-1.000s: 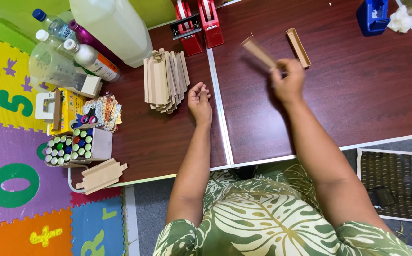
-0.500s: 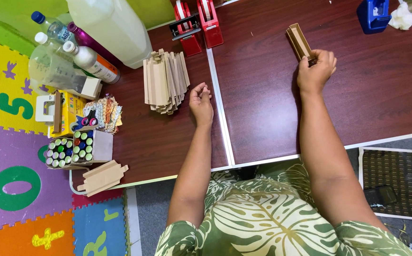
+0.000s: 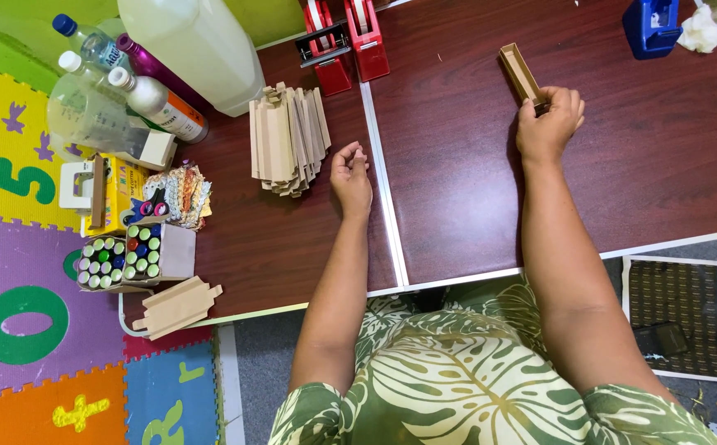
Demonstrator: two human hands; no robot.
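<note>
Cardboard box (image 3: 520, 72) is half hidden where right hand (image 3: 548, 124) fingers clamp it; left hand (image 3: 352, 171) curls empty.

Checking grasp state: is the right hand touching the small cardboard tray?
Touching. The head view shows the right hand with fingertips closed over the near end of the cardboard tray.

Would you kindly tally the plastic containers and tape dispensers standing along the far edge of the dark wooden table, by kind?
Large translucent white plastic jug: 1
Smaller plastic bottles: 4
Red tape dispensers: 2
Blue tape dispenser: 1
Total: 8
</note>
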